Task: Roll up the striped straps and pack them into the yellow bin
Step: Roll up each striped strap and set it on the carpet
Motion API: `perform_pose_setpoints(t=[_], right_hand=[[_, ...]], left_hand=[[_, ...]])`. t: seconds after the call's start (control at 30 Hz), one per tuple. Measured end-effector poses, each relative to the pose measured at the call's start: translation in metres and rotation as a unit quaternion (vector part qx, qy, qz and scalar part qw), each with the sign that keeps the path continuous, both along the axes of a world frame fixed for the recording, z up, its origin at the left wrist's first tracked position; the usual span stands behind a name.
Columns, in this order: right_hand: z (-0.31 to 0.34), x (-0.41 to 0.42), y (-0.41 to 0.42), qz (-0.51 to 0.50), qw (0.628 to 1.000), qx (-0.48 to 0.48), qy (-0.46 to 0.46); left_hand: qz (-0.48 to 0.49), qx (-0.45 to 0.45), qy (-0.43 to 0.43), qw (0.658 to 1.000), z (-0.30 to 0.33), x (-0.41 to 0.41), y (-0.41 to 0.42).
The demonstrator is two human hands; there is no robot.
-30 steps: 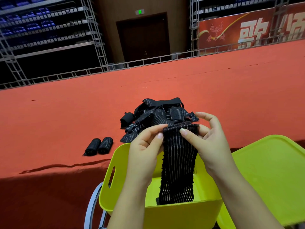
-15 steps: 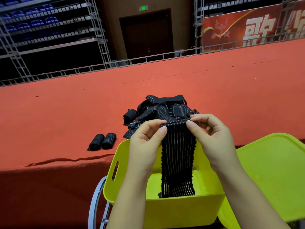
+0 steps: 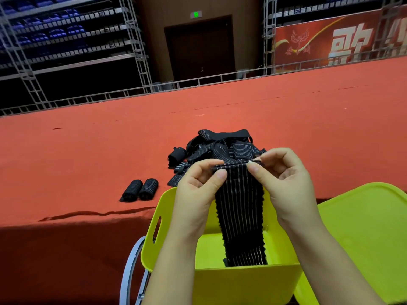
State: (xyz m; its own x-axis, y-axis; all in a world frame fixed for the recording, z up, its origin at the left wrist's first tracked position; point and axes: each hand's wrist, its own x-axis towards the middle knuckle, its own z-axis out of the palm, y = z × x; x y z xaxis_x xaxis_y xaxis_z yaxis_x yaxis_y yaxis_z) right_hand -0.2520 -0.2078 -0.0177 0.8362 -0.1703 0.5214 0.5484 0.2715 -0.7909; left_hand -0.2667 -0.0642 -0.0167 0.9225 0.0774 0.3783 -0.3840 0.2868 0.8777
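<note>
Hands: left hand [image 3: 198,192] and right hand [image 3: 284,183] pinching top edge of one striped strap [image 3: 240,212], barely rolled, hanging into yellow bin [image 3: 246,282]; two finished rolls [image 3: 141,189] on counter [image 3: 88,155], unpacked; loose strap pile [image 3: 220,148] pending.
</note>
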Motion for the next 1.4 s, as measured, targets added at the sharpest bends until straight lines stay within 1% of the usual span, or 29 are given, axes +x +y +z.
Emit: perform_pose_setpoints(t=[0.1,0.2,0.3,0.37,0.43,0.57,0.7,0.9,1.07,1.13,1.27,1.4], right_hand=[[0.005,0.0,-0.003,0.038,0.999,-0.033,0.011],[0.018,0.001,-0.009,0.052,0.989,-0.135,0.017],[0.035,0.006,-0.016,0.035,0.979,-0.198,-0.007],[0.046,0.008,-0.017,0.016,0.975,-0.218,-0.039],[0.053,0.01,-0.017,0.011,0.975,-0.214,-0.054],[0.05,0.01,-0.021,0.033,0.98,-0.194,-0.033],[0.036,0.005,-0.025,0.088,0.983,-0.16,0.018],[0.024,0.001,-0.027,0.132,0.982,-0.128,0.055],[0.02,0.001,-0.028,0.136,0.984,-0.103,0.045],[0.017,0.002,-0.028,0.132,0.984,-0.113,0.037],[0.014,0.002,-0.026,0.084,0.987,-0.135,0.027],[0.011,0.002,-0.026,0.056,0.989,-0.135,0.02]], left_hand=[[0.004,0.033,-0.014,0.999,0.008,0.001,0.003],[0.02,0.054,-0.025,0.998,0.018,0.004,0.006],[0.033,0.085,-0.026,0.995,0.03,0.007,0.007],[0.027,0.096,-0.019,0.995,0.041,0.008,0.007],[0.007,0.113,-0.011,0.993,0.05,0.009,0.009],[-0.011,0.158,0.006,0.987,0.051,0.006,0.015],[-0.026,0.13,0.028,0.991,0.034,0.001,0.016],[-0.07,0.075,0.041,0.994,0.025,-0.006,0.018],[-0.081,0.061,0.04,0.994,0.022,-0.005,0.018],[-0.071,0.063,0.043,0.995,0.019,-0.004,0.018],[-0.042,0.068,0.064,0.995,0.016,-0.004,0.014],[-0.018,0.089,0.07,0.993,0.016,-0.005,0.008]])
